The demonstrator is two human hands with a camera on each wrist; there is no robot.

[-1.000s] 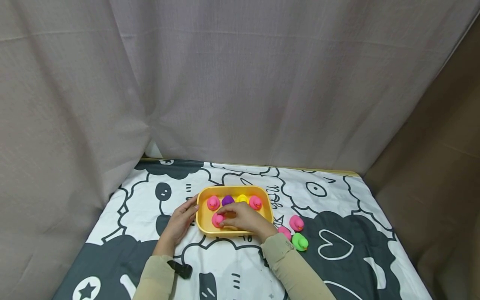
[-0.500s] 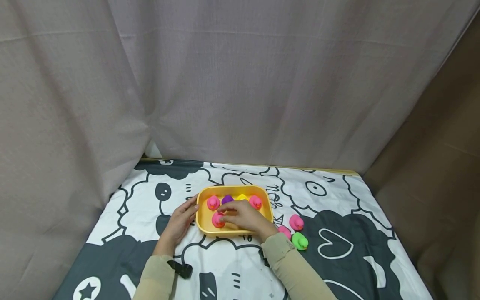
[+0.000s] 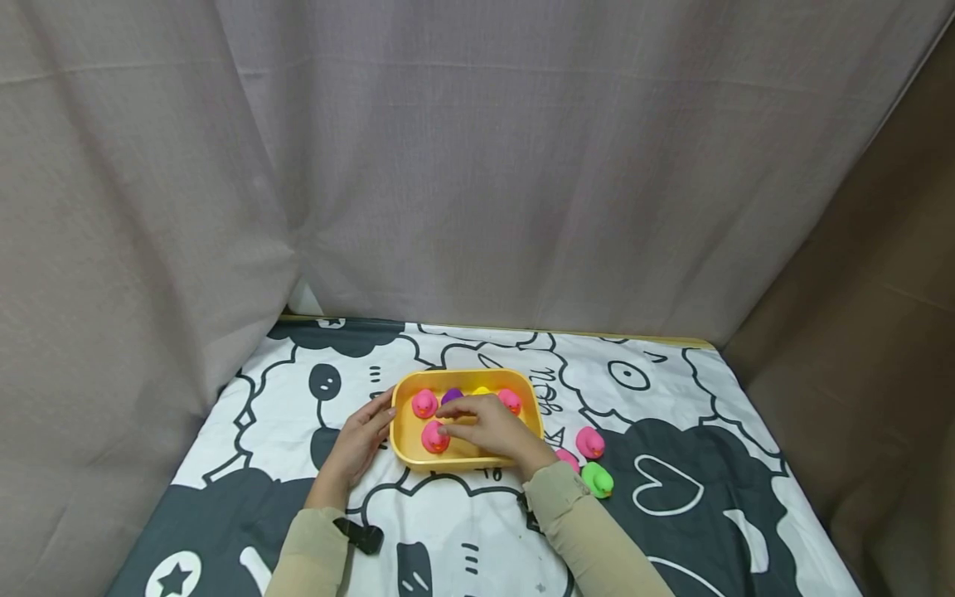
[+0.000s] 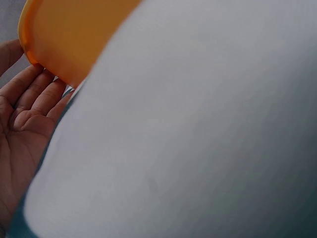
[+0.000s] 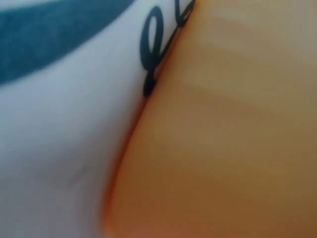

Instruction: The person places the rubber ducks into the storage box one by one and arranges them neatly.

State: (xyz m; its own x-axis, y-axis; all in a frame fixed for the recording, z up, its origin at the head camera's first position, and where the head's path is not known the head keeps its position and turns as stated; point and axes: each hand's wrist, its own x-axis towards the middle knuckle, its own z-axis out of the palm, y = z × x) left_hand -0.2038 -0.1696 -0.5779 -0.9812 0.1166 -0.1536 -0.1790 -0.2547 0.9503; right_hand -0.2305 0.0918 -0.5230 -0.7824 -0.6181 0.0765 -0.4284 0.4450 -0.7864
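Head view, with both wrist views.

Left grip: released, fingers straight, laid against the left outer wall of the yellow tray; confirmed in the left wrist view, with open palm and fingertips at the tray's rounded corner.

Right grip: released, fingers loosely extended over the tray's interior, grasping nothing visible. Front pink duck just beyond the fingertips, upright on the tray floor; contact between fingertip and duck impossible to tell. Behind the right grip, along the far wall: pink duck, purple duck, yellow duck (largely hidden) and a second pink duck.

To the right of the right forearm, on the patterned counter, well apart from the tray: loose pink duck, another pink one half hidden by the sleeve, and a green duck.

Right wrist view: only the tray wall against the cloth, blurred.

Step judged in hand: placing of ducks in the tray, front row just begun, one duck set down.

Next move, as judged: calls for clearing the right grip without tipping the front duck, then a light pinch on one of the three loose ducks, with the left grip steadying the tray.
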